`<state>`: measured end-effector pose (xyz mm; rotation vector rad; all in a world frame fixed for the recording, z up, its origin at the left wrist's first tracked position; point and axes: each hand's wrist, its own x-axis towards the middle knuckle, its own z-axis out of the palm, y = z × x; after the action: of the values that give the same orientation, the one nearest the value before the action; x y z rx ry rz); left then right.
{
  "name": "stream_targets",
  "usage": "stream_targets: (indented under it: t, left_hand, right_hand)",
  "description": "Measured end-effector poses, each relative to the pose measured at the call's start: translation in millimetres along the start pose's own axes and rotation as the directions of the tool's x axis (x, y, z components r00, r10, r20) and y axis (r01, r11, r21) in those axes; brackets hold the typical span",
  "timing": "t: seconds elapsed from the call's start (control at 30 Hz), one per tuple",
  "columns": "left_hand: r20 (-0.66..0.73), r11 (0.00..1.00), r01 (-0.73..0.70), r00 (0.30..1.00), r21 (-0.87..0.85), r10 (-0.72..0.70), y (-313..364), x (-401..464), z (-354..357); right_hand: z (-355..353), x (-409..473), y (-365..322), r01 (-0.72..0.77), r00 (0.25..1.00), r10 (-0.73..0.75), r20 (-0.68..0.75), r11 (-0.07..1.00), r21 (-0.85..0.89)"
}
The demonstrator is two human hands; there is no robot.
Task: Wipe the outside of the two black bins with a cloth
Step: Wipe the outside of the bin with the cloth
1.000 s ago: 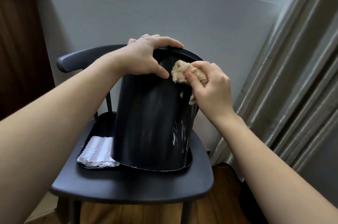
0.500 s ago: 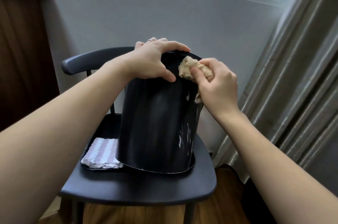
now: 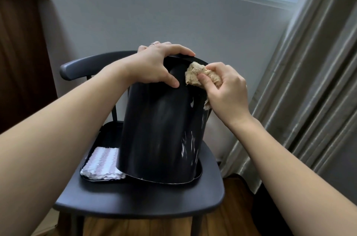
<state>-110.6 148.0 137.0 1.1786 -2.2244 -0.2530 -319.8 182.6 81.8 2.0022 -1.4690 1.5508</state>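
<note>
Black plastic, the bin [image 3: 158, 129] stands upside down on a dark tray [image 3: 108, 178] on the chair seat [image 3: 135, 201], its wall turned outward for wiping. At the bin's top, the left hand [image 3: 154, 66] clamps the edge to steady it. Just right of that hand, the right hand [image 3: 226, 89] pinches a bunched tan cloth [image 3: 193, 75] against the upper wall. White smears low on the bin's right side look unwiped. A striped cloth [image 3: 102, 162] lies on the tray left of the bin.
</note>
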Motion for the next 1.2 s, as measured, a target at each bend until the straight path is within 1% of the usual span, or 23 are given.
stream_targets:
  t: [0.07,0.17,0.23,0.3,0.43,0.5,0.57,0.63,0.7,0.77,0.83,0.93,1.0,1.07,1.2]
  left_hand:
    - [0.001,1.000,0.008,1.000,-0.016,-0.008,-1.5,-0.8,-0.5]
    - [0.002,0.999,0.026,1.000,-0.027,-0.026,-4.3,-1.3,-1.9]
    - [0.004,0.999,0.035,0.999,-0.031,-0.035,-6.6,-1.2,-2.2]
    - [-0.004,0.999,0.034,0.999,-0.041,-0.035,-7.2,-1.2,-1.7]
    - [-0.002,0.998,0.033,0.999,-0.054,-0.033,-5.7,-1.0,0.2]
    - [-0.002,0.998,0.034,0.999,-0.052,-0.035,-6.0,-0.8,0.2]
    - [-0.005,0.998,0.038,0.999,-0.050,-0.038,-7.2,-0.9,-0.9]
    - [-0.005,0.997,0.047,0.999,-0.057,-0.047,-9.1,-1.6,-2.6]
    - [-0.001,0.997,0.050,0.999,-0.064,-0.050,-10.8,-2.3,-3.9]
    - [0.002,0.997,0.048,0.999,-0.067,-0.048,-10.7,-3.0,-3.6]
    - [0.000,0.996,0.045,0.999,-0.072,-0.045,-9.3,-2.8,-2.3]
    - [0.001,0.996,0.042,0.999,-0.077,-0.042,-7.2,-1.6,-1.0]
    - [0.000,0.996,0.044,0.999,-0.071,-0.044,-6.9,-0.7,-0.9]
    - [0.002,0.996,0.053,0.999,-0.073,-0.053,-8.4,0.0,-1.7]
    - [0.030,0.992,0.056,0.998,-0.111,-0.053,-14.8,0.1,-3.9]
  right_hand:
    - [0.2,-15.5,1.9,0.024,0.999,-0.026,0.043,0.999,0.033]
    - [1.3,-46.5,6.2,0.118,0.986,-0.129,0.103,0.988,0.102]
    - [1.9,-56.4,8.4,0.158,0.978,-0.171,0.123,0.982,0.107]
    - [2.8,-49.7,8.7,0.145,0.983,-0.153,0.097,0.986,0.086]
    - [6.8,-25.6,4.7,0.040,0.999,-0.038,-0.035,0.998,0.058]
    - [9.7,-28.2,4.1,0.031,0.999,-0.029,-0.029,0.997,0.075]
    - [10.7,-44.5,4.6,0.068,0.997,-0.071,0.019,0.989,0.129]
    - [10.8,-68.0,9.0,0.138,0.986,-0.152,0.075,0.976,0.171]
    - [10.7,-88.7,13.5,0.217,0.963,-0.242,0.121,0.958,0.189]
    - [9.6,-94.0,15.5,0.256,0.949,-0.284,0.139,0.948,0.189]
    - [9.1,-82.9,14.0,0.237,0.961,-0.255,0.105,0.959,0.156]
    - [9.8,-57.4,8.7,0.094,0.996,-0.095,0.001,0.988,0.121]
    - [11.5,-51.8,7.0,0.050,0.999,-0.048,-0.018,0.992,0.118]
    - [12.6,-61.1,7.3,0.101,0.995,-0.102,0.006,0.987,0.128]
    - [13.8,-106.2,14.2,0.287,0.946,-0.307,0.102,0.942,0.173]
